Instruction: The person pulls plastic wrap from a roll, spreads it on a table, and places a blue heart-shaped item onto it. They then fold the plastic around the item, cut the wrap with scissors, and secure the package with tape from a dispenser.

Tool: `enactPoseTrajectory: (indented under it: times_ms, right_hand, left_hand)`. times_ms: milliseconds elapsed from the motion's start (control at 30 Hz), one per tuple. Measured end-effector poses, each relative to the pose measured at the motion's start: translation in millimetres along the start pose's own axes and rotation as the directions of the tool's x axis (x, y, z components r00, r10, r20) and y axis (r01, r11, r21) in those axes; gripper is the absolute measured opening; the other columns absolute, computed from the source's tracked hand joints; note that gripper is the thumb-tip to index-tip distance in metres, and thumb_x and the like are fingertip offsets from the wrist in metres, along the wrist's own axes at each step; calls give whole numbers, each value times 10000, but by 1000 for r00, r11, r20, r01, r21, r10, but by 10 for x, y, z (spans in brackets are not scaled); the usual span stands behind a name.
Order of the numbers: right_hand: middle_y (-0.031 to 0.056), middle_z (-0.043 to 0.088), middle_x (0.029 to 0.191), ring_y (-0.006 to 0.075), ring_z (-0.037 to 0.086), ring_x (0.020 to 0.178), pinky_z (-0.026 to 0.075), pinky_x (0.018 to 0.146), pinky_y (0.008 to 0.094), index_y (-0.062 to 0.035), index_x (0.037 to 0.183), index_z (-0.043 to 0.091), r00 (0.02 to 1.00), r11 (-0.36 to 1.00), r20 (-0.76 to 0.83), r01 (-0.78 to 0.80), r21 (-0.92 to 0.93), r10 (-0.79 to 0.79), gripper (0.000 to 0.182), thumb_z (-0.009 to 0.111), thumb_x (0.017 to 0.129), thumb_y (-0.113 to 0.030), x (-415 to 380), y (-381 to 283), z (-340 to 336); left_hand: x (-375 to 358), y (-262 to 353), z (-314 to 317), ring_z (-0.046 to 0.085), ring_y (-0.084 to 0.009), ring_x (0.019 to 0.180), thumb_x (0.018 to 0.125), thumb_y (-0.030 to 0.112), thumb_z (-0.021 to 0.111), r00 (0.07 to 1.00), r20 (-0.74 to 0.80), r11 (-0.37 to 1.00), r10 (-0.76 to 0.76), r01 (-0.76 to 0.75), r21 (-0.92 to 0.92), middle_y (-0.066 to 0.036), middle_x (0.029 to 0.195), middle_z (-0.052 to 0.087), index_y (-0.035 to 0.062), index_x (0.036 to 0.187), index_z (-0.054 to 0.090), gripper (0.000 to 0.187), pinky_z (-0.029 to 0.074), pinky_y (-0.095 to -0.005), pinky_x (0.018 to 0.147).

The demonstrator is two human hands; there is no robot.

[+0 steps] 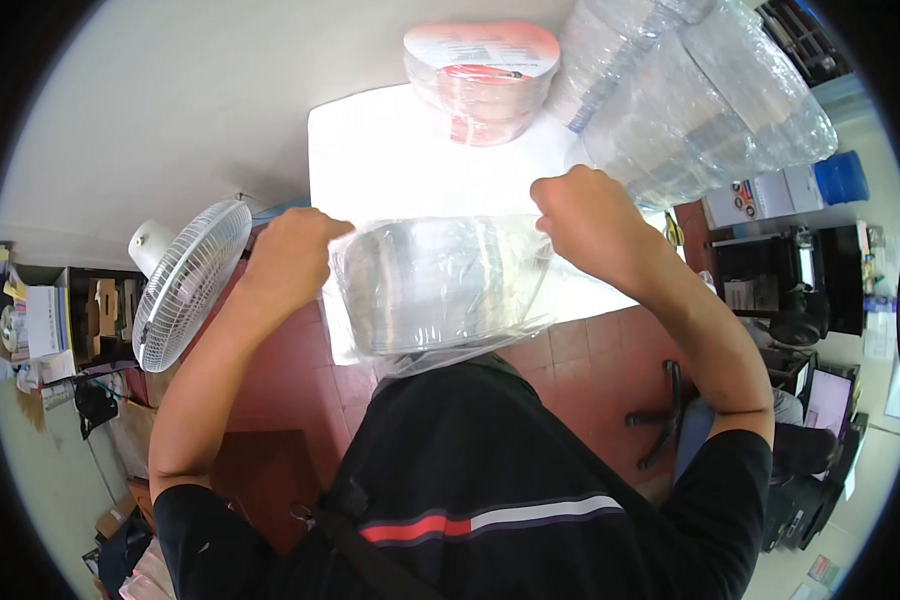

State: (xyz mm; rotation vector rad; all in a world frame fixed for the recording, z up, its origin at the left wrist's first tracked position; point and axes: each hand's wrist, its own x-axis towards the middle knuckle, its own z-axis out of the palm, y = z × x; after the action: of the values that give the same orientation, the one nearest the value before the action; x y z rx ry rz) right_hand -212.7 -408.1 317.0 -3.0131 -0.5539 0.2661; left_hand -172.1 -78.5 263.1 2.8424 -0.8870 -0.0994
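A bundle of stacked flat pieces [420, 285] lies inside a clear plastic bag [515, 325] at the near edge of the white table, against my body. What the pieces are I cannot make out through the shiny film. My left hand [292, 258] is closed at the bag's upper left corner, its fingers pinching the film. At the opposite upper corner my right hand [592, 225] is curled into a fist on the film, with the fingertips hidden. Between both hands the bag's top edge looks stretched.
Beyond the bag, a plastic-wrapped stack of red-and-white printed pieces [482, 80] stands on the white table [370, 150]. Large film-wrapped bundles [690, 110] fill the back right. A white fan [192, 285] is close to my left arm. Someone sits at the far right [800, 450].
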Motion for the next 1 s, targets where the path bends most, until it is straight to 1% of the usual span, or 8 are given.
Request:
enactPoseTrajectory:
  times_ms: [167, 267, 433, 567, 700, 800, 867, 1000]
  right_hand:
    - [165, 669, 872, 341, 673, 812, 548, 664, 423, -34, 877, 613, 931, 960, -255, 279, 33, -262, 134, 617, 744, -20, -225, -350, 214]
    - [124, 665, 888, 298, 675, 822, 537, 714, 390, -23, 906, 642, 896, 896, -65, 432, -100, -439, 152, 655, 757, -52, -154, -450, 465]
    - [193, 670, 1078, 281, 657, 1047, 515, 897, 370, 25, 1082, 662, 771, 916, 635, 295, -274, -58, 364, 685, 723, -28, 107, -356, 501]
    - [236, 615, 1219, 337, 594, 1183, 500, 964, 393, 19, 1285, 579, 922, 930, 276, 326, -171, -273, 638, 782, 685, -59, -154, -260, 482]
    - [201, 634, 1224, 349, 601, 1159, 523, 929, 403, -5, 1315, 573, 918, 918, -22, 397, 22, -397, 708, 842, 668, -104, -297, -150, 155]
    - [156, 699, 1105, 277, 676, 1011, 547, 860, 362, -20, 1219, 654, 946, 806, -277, 295, 513, -170, 505, 803, 741, -82, -447, 22, -11]
    - [117, 723, 1027, 179, 682, 928, 537, 830, 310, -20, 1169, 686, 872, 659, -391, 110, 744, 295, 317, 716, 855, -53, -668, 481, 166]
    - [52, 703, 1096, 114, 616, 928, 475, 867, 262, -19, 1283, 639, 807, 593, -221, -188, 783, 548, 320, 603, 987, -135, -1063, 1370, 1533]
  left_hand:
    - [70, 332, -658, 660, -356, 877, 775, -41, 633, 960, -265, 989, -85, 50, -139, -168, 987, 680, 88, 1125, 723, 384, 529, -437, 786]
    - [-57, 582, -342, 670, -345, 914, 762, 90, 735, 950, 31, 879, 310, -274, -390, -155, 1014, 691, 47, 1087, 719, 329, 535, -410, 791]
    - [-34, 445, 274, 575, -379, 1170, 642, 164, 854, 864, 474, 981, 167, -196, 11, -183, 1369, 536, 86, 1433, 444, 894, 483, -463, 971]
    - [-133, 336, -320, 301, -429, 1434, 382, 256, 984, 843, 538, 970, 28, -153, 190, -196, 1570, 301, 147, 1567, 203, 1423, 334, -532, 1130]
    - [-336, 139, -965, 362, -385, 1404, 540, 272, 940, 994, -21, 993, -105, 106, 43, -201, 1547, 347, 160, 1534, 323, 1176, 375, -500, 1100]
    - [-584, -260, -1002, 516, -302, 1287, 732, 163, 854, 855, -356, 909, -376, 267, -319, -215, 1456, 488, 92, 1451, 479, 814, 420, -441, 1059]
    - [-925, -888, -349, 591, -240, 1179, 895, 108, 710, 782, -191, 611, -593, 283, -739, -185, 1329, 605, 33, 1336, 592, 462, 468, -403, 1000]
    - [-1321, -717, 978, 545, -270, 1292, 935, 82, 644, 902, -224, 738, -368, 137, -661, -200, 1369, 586, -9, 1355, 569, 437, 420, -394, 1074]
